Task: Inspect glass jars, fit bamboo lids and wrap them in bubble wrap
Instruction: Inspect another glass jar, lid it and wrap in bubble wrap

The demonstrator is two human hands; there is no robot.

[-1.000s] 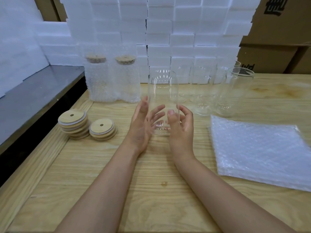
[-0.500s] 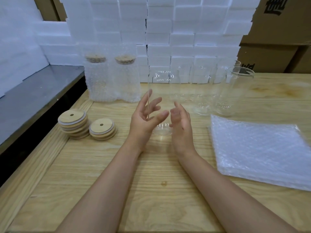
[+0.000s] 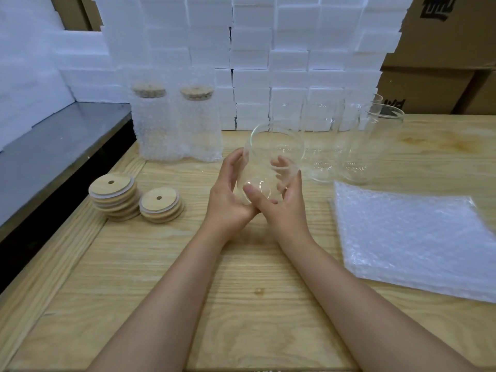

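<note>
- Glass, clear and lidless: one cylindrical clear glass jar (image 3: 271,162) is held above the pale wooden counter (image 3: 241,264), near its middle, tilted so the base faces the camera and the open mouth points away.
- Left hand (image 3: 230,194) cups the jar's left side; its grip is partly closed, fingers curled along the glass wall.
- Right hand (image 3: 284,208) supports the jar from the right and below; thumb lies across the base, fingers wrap behind and show through the glass. Grip partly closed on the jar.
- Both forearms are bare and reach in from the bottom edge.
- Two stacks of round bamboo lids (image 3: 134,197), each lid with a small centre hole, sit on the counter left of the hands; the left stack is taller.
- Two bubble-wrapped jars with bamboo lids (image 3: 177,124) stand upright side by side at the back left, touching or nearly so.
- Several empty clear glass jars (image 3: 354,140) stand upright at the back right, close together; exact count hard to tell through the glass.
- Flat pile of clear bubble wrap sheets (image 3: 416,242) lies on the counter to the right, apart from the hands.
- White foam blocks (image 3: 268,49) are stacked as a wall behind; brown cardboard boxes (image 3: 442,63) at far right.
</note>
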